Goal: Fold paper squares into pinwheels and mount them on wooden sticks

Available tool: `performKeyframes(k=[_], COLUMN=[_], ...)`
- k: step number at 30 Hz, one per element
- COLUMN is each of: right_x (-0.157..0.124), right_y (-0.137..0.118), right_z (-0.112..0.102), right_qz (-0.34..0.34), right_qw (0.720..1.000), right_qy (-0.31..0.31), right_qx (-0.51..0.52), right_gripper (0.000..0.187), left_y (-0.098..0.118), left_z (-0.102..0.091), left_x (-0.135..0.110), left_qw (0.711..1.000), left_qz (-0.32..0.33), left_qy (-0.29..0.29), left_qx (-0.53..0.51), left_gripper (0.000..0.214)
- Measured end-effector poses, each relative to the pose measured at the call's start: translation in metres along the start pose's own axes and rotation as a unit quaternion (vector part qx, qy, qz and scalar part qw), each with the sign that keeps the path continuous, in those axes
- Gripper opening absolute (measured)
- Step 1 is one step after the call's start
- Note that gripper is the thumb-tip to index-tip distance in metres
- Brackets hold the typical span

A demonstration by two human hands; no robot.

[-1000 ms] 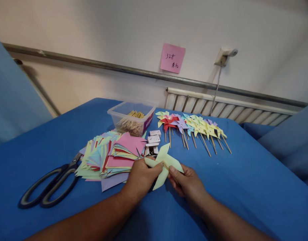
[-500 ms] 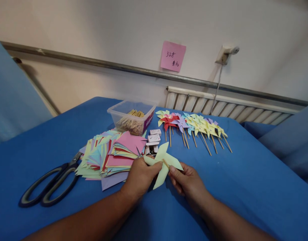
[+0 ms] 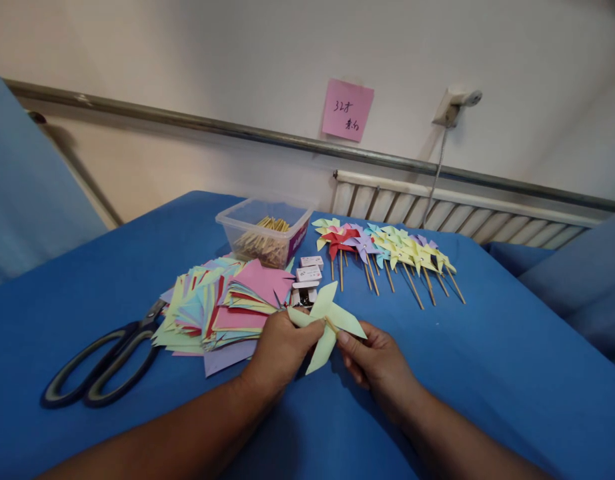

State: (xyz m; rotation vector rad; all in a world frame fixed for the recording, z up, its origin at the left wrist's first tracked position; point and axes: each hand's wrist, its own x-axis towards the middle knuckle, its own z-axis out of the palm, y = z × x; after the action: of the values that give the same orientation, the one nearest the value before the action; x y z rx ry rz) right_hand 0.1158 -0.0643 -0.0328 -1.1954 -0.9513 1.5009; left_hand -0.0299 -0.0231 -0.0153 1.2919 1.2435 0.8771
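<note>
A pale green paper pinwheel [image 3: 332, 313] is held up between my two hands, just above the blue table cover. My left hand [image 3: 282, 343] is closed on its left side, the thumb near the centre. My right hand [image 3: 375, 353] pinches a short thin wooden stick [image 3: 332, 325] whose end lies against the pinwheel's middle. How the stick is joined there is hidden. Just behind the pinwheel is an open small box [image 3: 304, 293] with dark contents. To the left lies a fanned stack of coloured paper squares [image 3: 222, 300], some of them cut.
Black-handled scissors [image 3: 107, 360] lie left of the paper. A clear plastic tub [image 3: 227, 227] of wooden sticks stands behind it, beside small white boxes [image 3: 308, 273]. Several finished-looking pinwheels [image 3: 362, 245] lie at the back right. A radiator [image 3: 397, 200] is against the wall.
The view has shifted very slightly. Both hands keep their hold on the pinwheel and stick, with almost no movement.
</note>
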Motion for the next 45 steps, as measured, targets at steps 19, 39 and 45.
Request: performKeyframes(k=[19, 39, 45], right_x=[0.001, 0.0008, 0.0014], right_y=[-0.0004, 0.001, 0.0014], right_z=[0.0013, 0.0002, -0.0014], right_qz=[0.015, 0.015, 0.021], right_qw=[1.0, 0.999, 0.999], right_qy=[0.025, 0.026, 0.02], right_qx=[0.001, 0.015, 0.016], right_gripper=[0.04, 0.042, 0.041], left_y=[0.0031, 0.001, 0.0017], left_z=[-0.0002, -0.0014, -0.0016], left_x=[0.0014, 0.0016, 0.002], left_qw=[1.0, 1.0, 0.998], left_qz=[-0.011, -0.005, 0.024], left_qy=[0.007, 0.011, 0.04], left_qx=[0.0, 0.019, 0.052], left_gripper=[0.018, 0.021, 0.02])
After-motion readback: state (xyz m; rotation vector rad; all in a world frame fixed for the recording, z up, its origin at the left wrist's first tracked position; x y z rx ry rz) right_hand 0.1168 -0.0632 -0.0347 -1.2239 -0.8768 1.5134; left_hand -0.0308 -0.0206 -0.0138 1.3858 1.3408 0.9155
